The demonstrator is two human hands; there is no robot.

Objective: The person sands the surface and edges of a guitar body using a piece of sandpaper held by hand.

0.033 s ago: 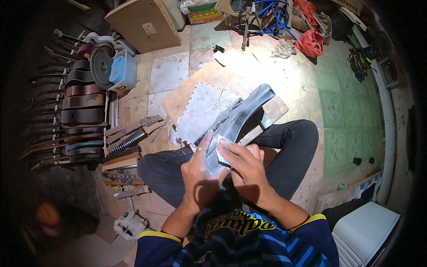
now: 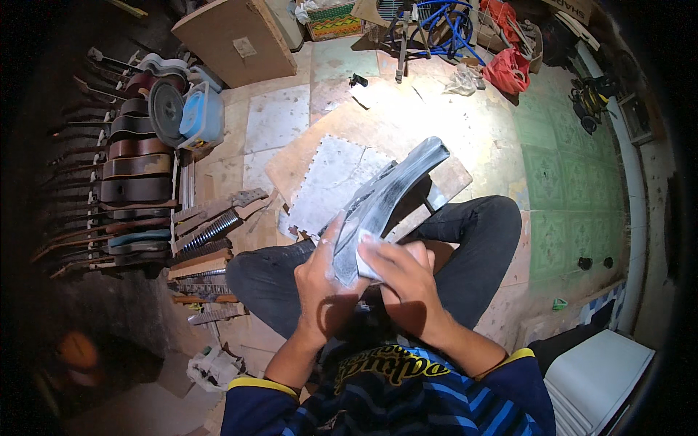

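Observation:
A dark guitar body (image 2: 400,185), its curved edge coated in whitish dust, is propped at a slant over my lap, one end pointing away to the right. My left hand (image 2: 320,270), dusty at the fingers, is closed round its near left side. Against the near right part of that edge, my right hand (image 2: 403,265) presses a small white folded sheet, likely sandpaper (image 2: 366,263), under its fingertips. The right fingers are slightly blurred. Under the body lies a pale foam mat (image 2: 327,178) on a tan board (image 2: 291,163).
Several guitars (image 2: 134,171) stand in a row at the left, beside a clear tub with a blue lid (image 2: 200,116). Guitar necks (image 2: 218,229) lie by my left knee. A blue hose (image 2: 447,29) and red bag (image 2: 507,71) sit at the back. A white plastic piece (image 2: 600,370) stands near right.
My right hand has slid slightly right and down along the guitar body's edge with the white sheet, baring more of the dusty surface. My left hand keeps its grip.

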